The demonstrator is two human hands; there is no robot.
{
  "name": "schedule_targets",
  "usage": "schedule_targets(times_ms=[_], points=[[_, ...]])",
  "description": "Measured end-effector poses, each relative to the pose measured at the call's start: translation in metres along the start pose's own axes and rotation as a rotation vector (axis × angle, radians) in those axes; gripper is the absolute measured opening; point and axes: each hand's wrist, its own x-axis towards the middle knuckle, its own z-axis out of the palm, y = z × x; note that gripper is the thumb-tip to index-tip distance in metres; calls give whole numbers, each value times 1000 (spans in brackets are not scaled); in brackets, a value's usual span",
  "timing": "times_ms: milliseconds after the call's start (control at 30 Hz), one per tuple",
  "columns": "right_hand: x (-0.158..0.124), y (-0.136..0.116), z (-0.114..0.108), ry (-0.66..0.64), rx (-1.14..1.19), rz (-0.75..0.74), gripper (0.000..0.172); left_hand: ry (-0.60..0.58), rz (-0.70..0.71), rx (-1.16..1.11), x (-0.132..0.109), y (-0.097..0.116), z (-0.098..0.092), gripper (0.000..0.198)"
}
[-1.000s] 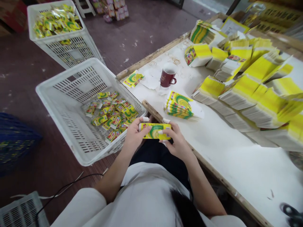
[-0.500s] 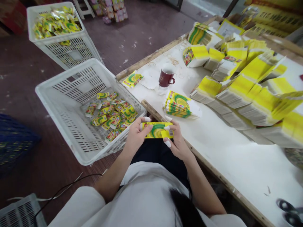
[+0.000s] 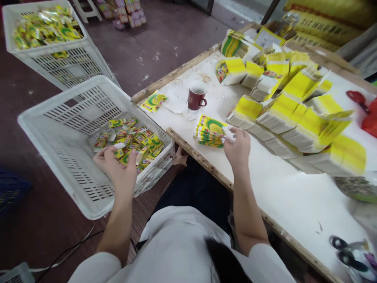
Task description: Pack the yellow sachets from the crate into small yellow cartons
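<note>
At ten o'clock our left hand (image 3: 116,167) hangs half-curled over glossy packets (image 3: 138,139) in the slotted plastic crate (image 3: 73,173); whether it grips any we cannot tell. At one o'clock our right hand (image 3: 239,148) pinches the flat carton stack (image 3: 209,131) on the white table (image 3: 282,196).

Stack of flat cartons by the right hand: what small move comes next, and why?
Probably lift the top one off the stack of flat cartons: the right hand touches its edge, and the left hand hangs over the white basket.
</note>
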Motion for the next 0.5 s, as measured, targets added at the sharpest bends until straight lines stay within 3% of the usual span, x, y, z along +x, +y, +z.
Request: schedule_targets(times_ms=[67, 167, 267, 400, 500], points=[[13, 9, 5, -22, -28, 28, 17, 5, 40, 14, -1, -2, -1, 36], [20, 13, 10, -45, -47, 50, 24, -144, 16, -106, -16, 2, 10, 32], [17, 3, 7, -45, -50, 55, 27, -357, -134, -366, -37, 10, 29, 37], [-9, -28, -3, -58, 56, 81, 28, -604, -300, -802, -60, 29, 51, 60], [-46, -58, -1, -246, 274, 39, 24, -647, -321, -1022, -71, 54, 59, 78]])
